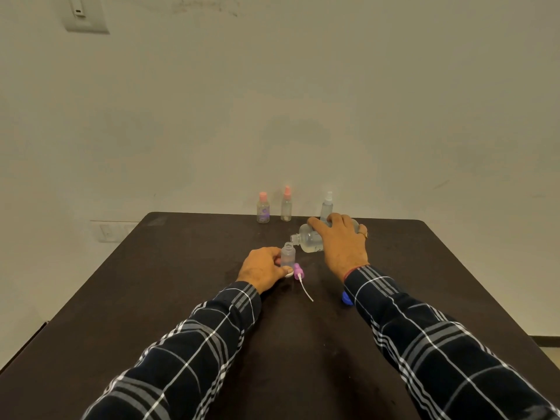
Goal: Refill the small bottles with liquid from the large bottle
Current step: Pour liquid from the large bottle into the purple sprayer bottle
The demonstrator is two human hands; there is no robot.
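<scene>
Right hand [344,247] fingers wrapped over tipped large bottle [309,243]; left hand [262,268] fingers gripped upright, uncapped small bottle [288,255] at its base.

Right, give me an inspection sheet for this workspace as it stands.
Surface: dark brown table.
Job's things: large clear plastic bottle, uncapped, tipped toward the small clear uncapped bottle, which stands upright. At the far edge, all capped: pink-capped labelled bottle, pink-topped spray bottle, white-topped spray bottle.
Clutter: purple spray pump with white tube lying on the table; blue cap partly behind the right sleeve.
Hands: left hand grips the small bottle; right hand grips the large bottle.
Cables: nothing seen.
Surroundings: beige wall, white switch plate.
</scene>
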